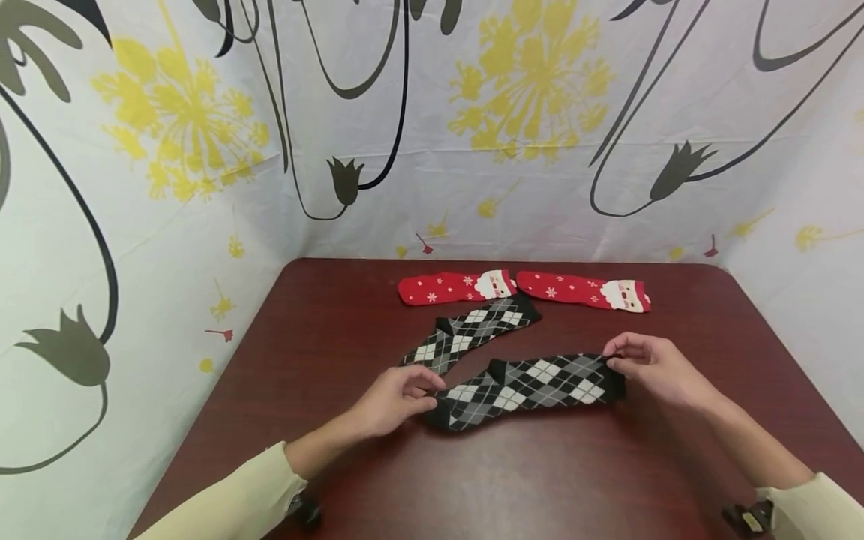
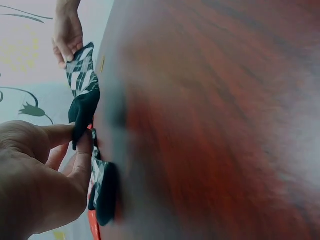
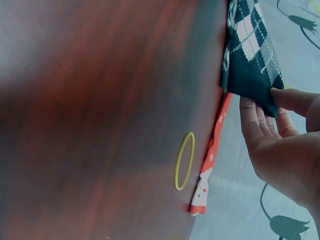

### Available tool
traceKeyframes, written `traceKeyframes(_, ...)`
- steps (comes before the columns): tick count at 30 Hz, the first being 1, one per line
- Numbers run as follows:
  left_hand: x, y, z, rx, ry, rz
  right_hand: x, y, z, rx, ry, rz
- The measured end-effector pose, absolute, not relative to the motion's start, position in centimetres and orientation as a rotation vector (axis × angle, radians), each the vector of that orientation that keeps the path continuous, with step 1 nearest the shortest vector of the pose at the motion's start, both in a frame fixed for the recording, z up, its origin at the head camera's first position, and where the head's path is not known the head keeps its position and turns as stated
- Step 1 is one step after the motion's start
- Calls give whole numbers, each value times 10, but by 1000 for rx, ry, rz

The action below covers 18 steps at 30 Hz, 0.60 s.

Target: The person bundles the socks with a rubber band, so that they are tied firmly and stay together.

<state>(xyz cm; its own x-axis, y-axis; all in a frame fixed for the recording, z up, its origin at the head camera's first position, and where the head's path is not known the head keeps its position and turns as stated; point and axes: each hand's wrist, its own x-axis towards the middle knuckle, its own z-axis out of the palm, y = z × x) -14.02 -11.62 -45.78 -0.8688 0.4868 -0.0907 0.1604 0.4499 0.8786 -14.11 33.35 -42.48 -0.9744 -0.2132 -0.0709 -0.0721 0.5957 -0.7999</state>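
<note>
A black, grey and white argyle sock (image 1: 540, 386) is stretched sideways between both hands, at the near side of the others. At its toe end, my left hand (image 1: 391, 401) pinches the dark fabric between thumb and fingers. My right hand (image 1: 658, 371) pinches the black cuff at the other end. In the right wrist view the cuff (image 3: 252, 92) hangs from thumb and fingertips. The left wrist view has the sock (image 2: 82, 107) raised off the table. A matching argyle sock (image 1: 466, 330) lies slanted just behind, its toe partly covered by the left hand.
Two red socks with Santa faces, one on the left (image 1: 439, 290) and one on the right (image 1: 567, 289), lie end to end near the table's back edge. A yellow rubber band (image 3: 178, 188) rests on the dark red table (image 1: 513, 480). Patterned cloth (image 1: 418, 135) hangs around the table.
</note>
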Motion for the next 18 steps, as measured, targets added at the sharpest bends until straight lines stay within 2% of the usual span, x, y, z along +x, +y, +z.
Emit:
traceKeyframes(10,-133,-140,-466,612,2359,1356,-114,323,-439,-186,2489,-1495)
traceKeyframes(18,-133,-152,-469,625,2350,1316,-101,320,-448,-258,2324,-1566)
